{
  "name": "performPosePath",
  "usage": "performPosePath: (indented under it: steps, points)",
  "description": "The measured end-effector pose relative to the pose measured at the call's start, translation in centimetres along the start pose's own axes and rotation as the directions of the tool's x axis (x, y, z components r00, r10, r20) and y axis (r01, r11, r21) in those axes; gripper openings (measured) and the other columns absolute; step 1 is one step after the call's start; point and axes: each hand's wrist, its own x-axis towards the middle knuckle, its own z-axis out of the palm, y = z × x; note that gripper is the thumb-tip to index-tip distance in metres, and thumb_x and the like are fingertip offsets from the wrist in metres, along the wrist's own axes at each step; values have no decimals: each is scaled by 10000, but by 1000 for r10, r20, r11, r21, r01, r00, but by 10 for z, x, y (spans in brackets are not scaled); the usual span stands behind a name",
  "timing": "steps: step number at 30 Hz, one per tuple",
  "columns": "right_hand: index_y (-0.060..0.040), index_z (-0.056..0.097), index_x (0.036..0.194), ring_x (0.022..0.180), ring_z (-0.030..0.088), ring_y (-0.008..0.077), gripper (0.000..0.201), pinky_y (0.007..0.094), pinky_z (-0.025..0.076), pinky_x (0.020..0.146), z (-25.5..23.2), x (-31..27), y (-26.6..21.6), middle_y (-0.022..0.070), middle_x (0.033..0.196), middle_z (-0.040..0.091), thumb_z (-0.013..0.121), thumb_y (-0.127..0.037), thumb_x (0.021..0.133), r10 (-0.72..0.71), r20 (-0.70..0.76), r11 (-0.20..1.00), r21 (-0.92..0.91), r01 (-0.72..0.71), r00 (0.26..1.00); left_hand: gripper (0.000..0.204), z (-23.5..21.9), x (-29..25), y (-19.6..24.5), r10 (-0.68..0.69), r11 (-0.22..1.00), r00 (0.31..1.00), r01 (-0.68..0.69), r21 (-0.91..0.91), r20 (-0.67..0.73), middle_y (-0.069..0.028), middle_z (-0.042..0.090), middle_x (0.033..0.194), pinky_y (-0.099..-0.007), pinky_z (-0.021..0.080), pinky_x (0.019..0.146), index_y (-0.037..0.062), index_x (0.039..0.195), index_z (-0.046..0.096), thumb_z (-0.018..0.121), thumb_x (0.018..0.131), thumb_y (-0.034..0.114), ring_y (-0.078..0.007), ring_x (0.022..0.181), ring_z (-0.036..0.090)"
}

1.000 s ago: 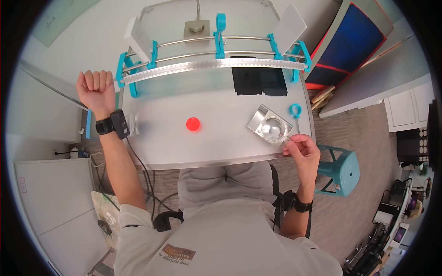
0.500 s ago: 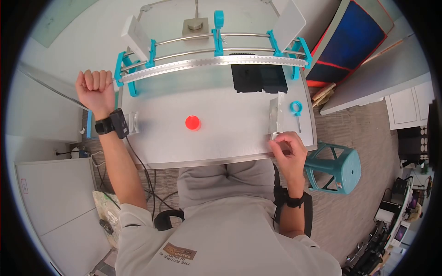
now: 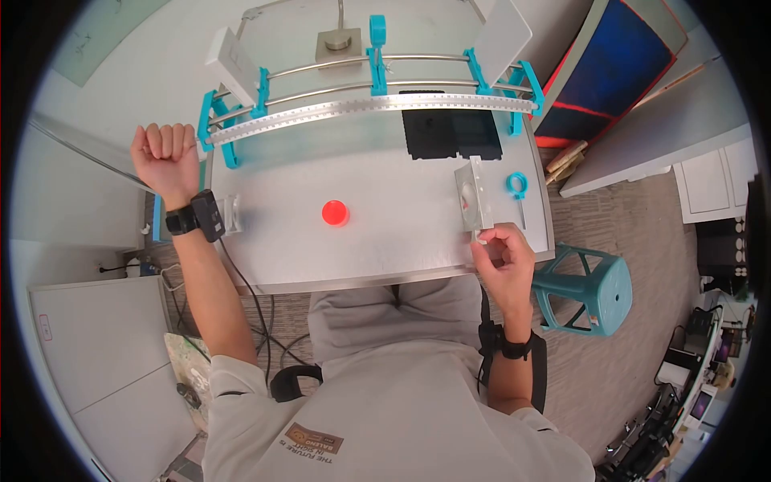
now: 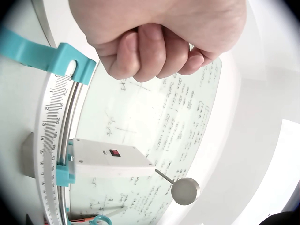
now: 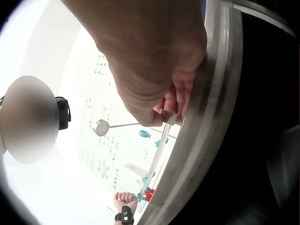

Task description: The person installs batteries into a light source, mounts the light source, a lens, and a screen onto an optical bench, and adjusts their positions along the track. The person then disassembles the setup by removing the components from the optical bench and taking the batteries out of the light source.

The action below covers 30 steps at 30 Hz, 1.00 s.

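Note:
My right hand (image 3: pixel 506 257) pinches the lower corner of a thin silvery square plate (image 3: pixel 480 197) with a round, lens-like middle. The plate stands on edge over the right side of the table. In the right wrist view only its pale corner (image 5: pixel 168 117) shows at the fingertips. My left hand (image 3: pixel 167 161) is raised in a fist by the left end of a ruler rail (image 3: pixel 337 111). Seen in the left wrist view, the curled fingers (image 4: pixel 152 51) show nothing in them. A turquoise ring on a stem (image 3: pixel 516 186) lies right of the plate.
Turquoise stands hold the rail at the back, with a white switch box (image 4: pixel 110 159) and a white board (image 3: pixel 502 44) on it. A red round cap (image 3: pixel 336 213), a black sheet (image 3: pixel 452 132) and a clear object (image 3: pixel 232 214) lie on the table (image 3: pixel 385 249). A stool (image 3: pixel 594 293) stands at right.
My right hand has moved a little left and turned the plate from lying nearly flat to standing on edge. It still pinches the corner. The left fist has stayed put.

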Motion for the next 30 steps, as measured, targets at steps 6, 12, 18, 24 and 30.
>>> performPosePath:
  steps: [6,12,18,24,30]
  points:
    - [-9,641,960,839,663,171,205,268,553,776,0,0,1,81,944,671,770,41,809,-48,-3,999,-22,48,999,471,-1,-1,-1,-4,1000,1000,4,6,-3,44,210,545,-312,218,578,156,624,281,466,1049,244,-111,522,178]
    - [-5,645,965,857,671,171,201,273,565,792,1,2,-1,81,950,672,768,46,814,-71,-12,997,-19,70,997,467,-1,0,-1,-6,1000,1000,6,7,-15,42,210,547,-314,215,583,154,626,281,459,1050,239,-111,523,177]
    - [-5,646,965,864,671,175,197,275,571,796,-1,4,-1,87,966,669,764,53,819,-82,0,997,-13,82,997,468,-1,0,-1,-1,1000,1000,1,2,-16,42,208,544,-315,211,581,154,625,277,461,1048,234,-110,521,179]
    - [-7,649,965,866,676,178,196,278,576,793,0,3,-2,90,967,671,766,51,820,-99,1,995,-21,99,995,471,-2,0,-2,-5,1000,1000,6,15,-11,43,210,544,-316,211,582,155,626,275,465,1048,240,-110,521,183]
    - [-9,649,965,860,681,180,198,275,578,777,0,4,-1,92,960,673,769,48,818,-102,-5,994,-27,102,995,478,-1,0,-2,0,999,1000,1,32,-22,43,195,549,-320,200,569,157,627,265,440,1057,269,-113,524,163]
